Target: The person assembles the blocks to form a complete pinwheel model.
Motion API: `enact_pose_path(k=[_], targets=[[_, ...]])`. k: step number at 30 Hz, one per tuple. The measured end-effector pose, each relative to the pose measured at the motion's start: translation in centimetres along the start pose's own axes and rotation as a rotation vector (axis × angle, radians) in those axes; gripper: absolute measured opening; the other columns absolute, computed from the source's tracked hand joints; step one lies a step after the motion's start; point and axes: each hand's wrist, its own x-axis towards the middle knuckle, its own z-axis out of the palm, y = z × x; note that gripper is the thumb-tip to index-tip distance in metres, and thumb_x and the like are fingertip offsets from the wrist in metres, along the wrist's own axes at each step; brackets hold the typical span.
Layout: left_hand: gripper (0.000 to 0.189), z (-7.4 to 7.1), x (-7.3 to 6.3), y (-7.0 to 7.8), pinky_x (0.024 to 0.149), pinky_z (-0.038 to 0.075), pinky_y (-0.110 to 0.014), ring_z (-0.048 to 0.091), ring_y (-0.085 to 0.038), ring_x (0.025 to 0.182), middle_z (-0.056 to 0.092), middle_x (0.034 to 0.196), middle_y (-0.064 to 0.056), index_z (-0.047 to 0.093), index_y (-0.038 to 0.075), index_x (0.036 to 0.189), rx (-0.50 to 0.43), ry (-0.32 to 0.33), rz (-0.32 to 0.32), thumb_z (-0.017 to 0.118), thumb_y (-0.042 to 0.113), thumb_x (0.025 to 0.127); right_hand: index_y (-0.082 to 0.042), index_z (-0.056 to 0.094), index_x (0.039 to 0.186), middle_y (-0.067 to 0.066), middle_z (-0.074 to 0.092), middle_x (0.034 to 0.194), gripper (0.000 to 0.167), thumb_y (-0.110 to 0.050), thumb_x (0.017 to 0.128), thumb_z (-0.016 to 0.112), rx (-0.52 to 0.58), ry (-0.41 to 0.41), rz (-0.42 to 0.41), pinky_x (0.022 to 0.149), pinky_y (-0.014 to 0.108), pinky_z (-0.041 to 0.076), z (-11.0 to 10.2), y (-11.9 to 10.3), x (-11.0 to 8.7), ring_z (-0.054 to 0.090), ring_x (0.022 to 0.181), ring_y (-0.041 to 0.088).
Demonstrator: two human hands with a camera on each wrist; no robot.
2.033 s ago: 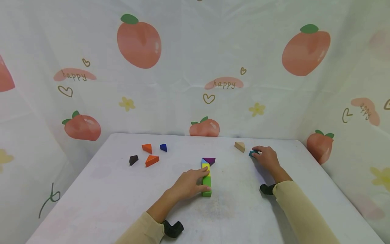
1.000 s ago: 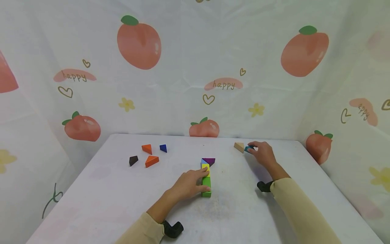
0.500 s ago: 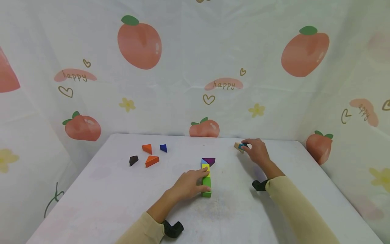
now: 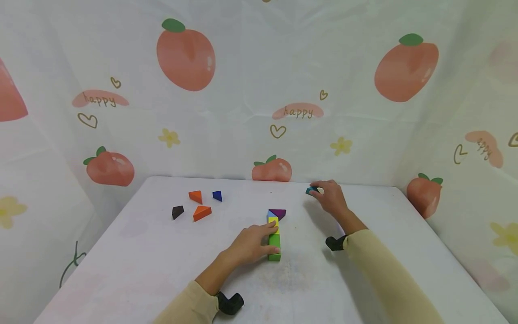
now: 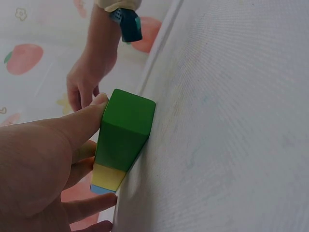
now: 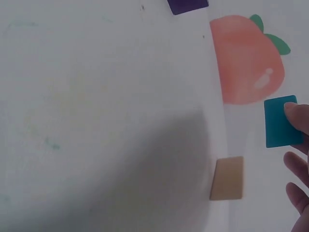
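My left hand (image 4: 252, 245) rests over a row of blocks, its thumb on the green block (image 5: 128, 116) and a fingertip on the yellow block (image 4: 273, 220). At the row's far end are a light blue block (image 4: 270, 213) and a purple triangular block (image 4: 279, 213). Near the table's back edge my right hand (image 4: 331, 198) pinches a teal block (image 6: 280, 123) between thumb and fingers, apparently raised off the table. A tan block (image 6: 228, 179) lies close by, mostly hidden by that hand in the head view.
On the left of the white table (image 4: 133, 252) lie two orange triangular blocks, one farther back (image 4: 196, 196) and one nearer (image 4: 202, 213). A dark blue triangular block (image 4: 217, 195) and a dark brown block (image 4: 177, 212) are beside them. A peach-printed cloth (image 4: 243, 90) hangs behind.
My right hand has carried the teal block leftward and slightly back, past the tan block, which it now mostly covers in the head view. The left hand and its row of blocks have stayed put.
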Motion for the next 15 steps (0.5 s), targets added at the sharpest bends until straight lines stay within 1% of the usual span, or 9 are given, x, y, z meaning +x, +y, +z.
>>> enact_pose_path(k=[5, 9, 12, 15], targets=[[0.066, 0.0, 0.1, 0.0, 0.102, 0.04, -0.049, 0.043, -0.024, 0.133, 0.043, 0.149, 0.007, 0.051, 0.021, 0.143, -0.004, 0.002, -0.007, 0.07, 0.048, 0.086, -0.004, 0.072, 0.112, 0.013, 0.07, 0.106, 0.026, -0.019, 0.09, 0.071, 0.012, 0.0, -0.035, 0.085, 0.047, 0.046, 0.7, -0.9, 0.5, 0.054, 0.099, 0.031], [0.066, 0.1, 0.1, -0.1, 0.102, 0.04, -0.049, 0.042, -0.024, 0.134, 0.043, 0.149, 0.008, 0.051, 0.022, 0.143, 0.006, 0.001, -0.009, 0.07, 0.048, 0.086, -0.005, 0.073, 0.11, 0.011, 0.071, 0.105, 0.025, -0.019, 0.089, 0.072, 0.003, -0.004, -0.056, 0.084, 0.046, 0.047, 1.4, -1.5, 0.8, 0.055, 0.098, 0.031], [0.067, 0.2, 0.2, -0.1, 0.102, 0.04, -0.049, 0.042, -0.023, 0.134, 0.043, 0.149, 0.008, 0.051, 0.023, 0.144, 0.013, 0.003, -0.01, 0.07, 0.049, 0.085, -0.006, 0.073, 0.111, 0.011, 0.071, 0.106, 0.025, -0.02, 0.089, 0.073, 0.001, -0.015, -0.055, 0.085, 0.045, 0.047, 1.8, -2.0, 0.9, 0.055, 0.099, 0.03], [0.068, 0.1, 0.2, -0.1, 0.101, 0.041, -0.049, 0.042, -0.024, 0.134, 0.043, 0.149, 0.008, 0.05, 0.023, 0.144, 0.016, 0.003, -0.016, 0.07, 0.051, 0.085, -0.007, 0.072, 0.113, 0.011, 0.07, 0.109, 0.027, -0.021, 0.09, 0.072, 0.001, -0.046, -0.042, 0.085, 0.046, 0.047, 2.2, -2.5, 1.0, 0.054, 0.101, 0.03]])
